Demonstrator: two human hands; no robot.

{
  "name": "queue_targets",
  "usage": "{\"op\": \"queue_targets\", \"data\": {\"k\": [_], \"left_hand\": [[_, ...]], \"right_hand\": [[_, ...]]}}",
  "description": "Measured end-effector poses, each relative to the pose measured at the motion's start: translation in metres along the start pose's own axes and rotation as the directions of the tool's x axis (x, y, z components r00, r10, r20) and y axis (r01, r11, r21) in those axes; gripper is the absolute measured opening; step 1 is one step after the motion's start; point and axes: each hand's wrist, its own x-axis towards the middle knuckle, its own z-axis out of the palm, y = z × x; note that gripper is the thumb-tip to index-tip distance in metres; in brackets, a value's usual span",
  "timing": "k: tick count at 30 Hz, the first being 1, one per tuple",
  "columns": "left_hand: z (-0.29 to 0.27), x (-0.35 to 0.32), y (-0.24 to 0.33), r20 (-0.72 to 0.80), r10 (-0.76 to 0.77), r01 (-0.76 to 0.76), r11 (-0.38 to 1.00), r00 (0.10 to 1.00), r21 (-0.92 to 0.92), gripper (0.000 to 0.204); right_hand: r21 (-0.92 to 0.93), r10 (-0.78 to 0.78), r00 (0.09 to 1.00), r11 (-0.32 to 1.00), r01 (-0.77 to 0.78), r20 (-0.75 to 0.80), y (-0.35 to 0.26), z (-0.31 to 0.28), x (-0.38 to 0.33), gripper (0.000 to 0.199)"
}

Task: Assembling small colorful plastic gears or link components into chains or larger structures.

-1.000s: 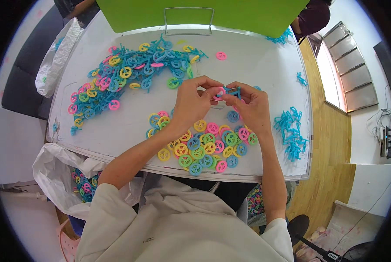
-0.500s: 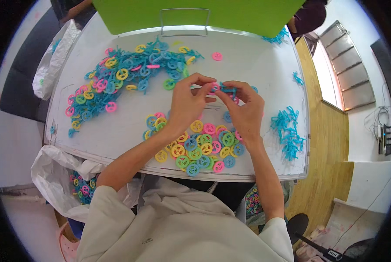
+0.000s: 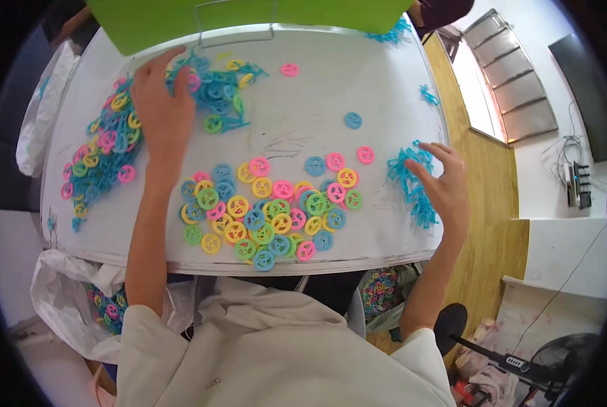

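My left hand (image 3: pixel 161 105) reaches over a heap of small plastic wheels on teal stems (image 3: pixel 113 136) at the left of the table. Its fingers are spread, and nothing shows between them. At the right edge my right hand (image 3: pixel 447 186) is beside a pile of bare teal plastic sprues (image 3: pixel 412 183), thumb and forefinger apart. Loose spoked wheels in pink, yellow, green and blue (image 3: pixel 263 234) lie in a cluster near the front edge. A blue wheel (image 3: pixel 353 120) and a pink wheel (image 3: pixel 365 154) lie apart from it.
A green panel (image 3: pixel 167 20) with a wire handle stands across the table's far side. More teal sprues (image 3: pixel 391 32) lie at the far right, near another person's arm (image 3: pixel 419 15). A white sack of parts (image 3: pixel 52 285) sits front left; a fan (image 3: pixel 561 359) stands at the lower right.
My hands were together at mid-table, holding a pink wheel and a teal piece. They have parted: left to the heap, right to the sprues. The view has shifted too.
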Motion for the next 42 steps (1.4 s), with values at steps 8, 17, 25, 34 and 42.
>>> {"op": "queue_targets", "data": {"k": [8, 17, 25, 34, 42], "left_hand": [[-0.010, -0.047, 0.040, 0.773, 0.275, -0.043, 0.951, 0.571, -0.307, 0.015], [-0.002, -0.040, 0.054, 0.889, 0.016, 0.421, 0.876, 0.457, -0.233, 0.015], [0.001, -0.040, 0.053, 0.829, -0.051, 0.493, 0.823, 0.557, -0.281, 0.016], [0.005, -0.040, 0.055, 0.885, -0.055, 0.738, 0.577, 0.462, -0.350, 0.018], [0.002, -0.039, 0.058, 0.893, -0.034, 0.720, 0.605, 0.450, -0.340, 0.018]], "right_hand": [[0.260, 0.234, 0.972, 0.940, -0.223, -0.012, 0.007, 0.009, 0.000, 0.026], [0.150, 0.008, 0.977, 0.988, -0.041, 0.214, -0.012, 0.024, 0.004, 0.035], [0.476, 0.208, 0.978, 0.862, -0.174, -0.020, -0.005, 0.011, 0.007, 0.024], [0.380, 0.104, 0.993, 0.918, -0.114, 0.047, -0.035, -0.001, 0.022, 0.021], [0.386, 0.084, 0.974, 0.908, -0.162, 0.212, -0.046, 0.000, 0.033, 0.020]]}}
